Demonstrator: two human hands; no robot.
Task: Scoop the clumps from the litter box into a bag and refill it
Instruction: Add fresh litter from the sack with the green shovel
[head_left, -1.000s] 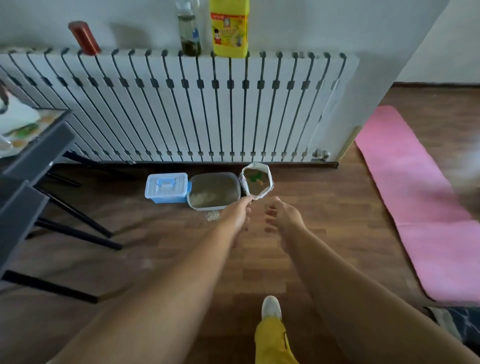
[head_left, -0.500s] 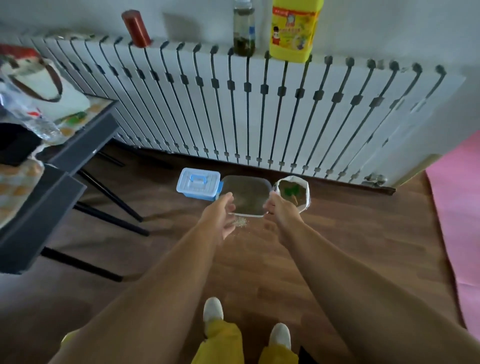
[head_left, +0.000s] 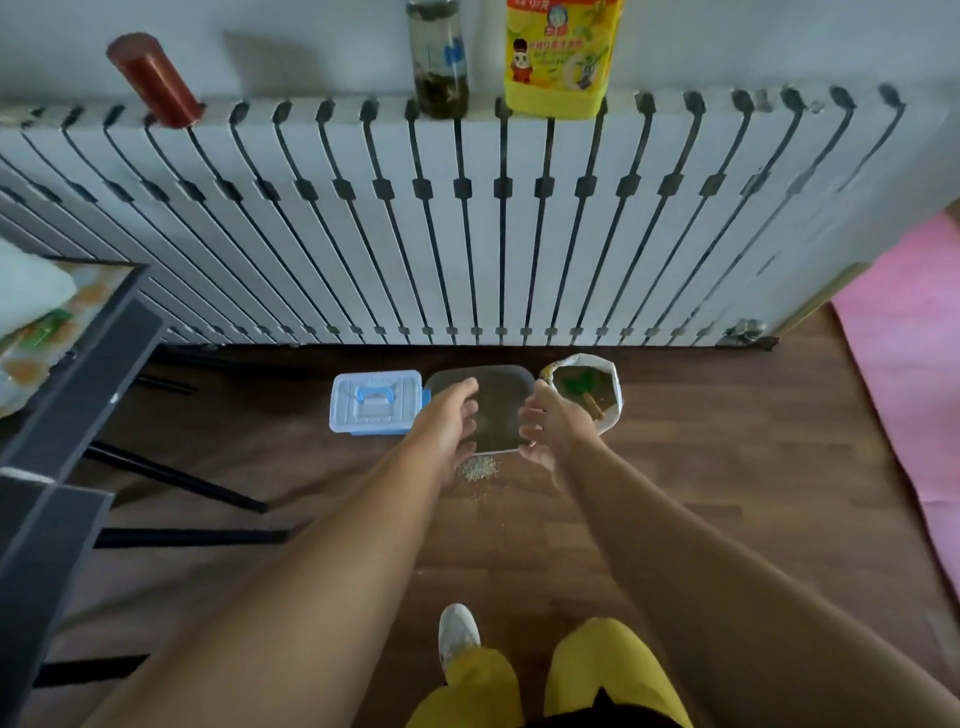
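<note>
1 head-worn wide-angle camera is looking forward and down from standing height, facing the radiator (head_left: 467, 218), taking in the floor (head_left: 727, 467) below and the litter box (head_left: 498, 410) well beneath it.

Bare forearms, yellow trousers (head_left: 597, 670), 1 white shoe (head_left: 457, 631)

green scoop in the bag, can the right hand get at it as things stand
Probably yes. The bag stands open-mouthed just past the right hand, which holds nothing, and the green scoop lies exposed inside with nothing covering it.
</note>
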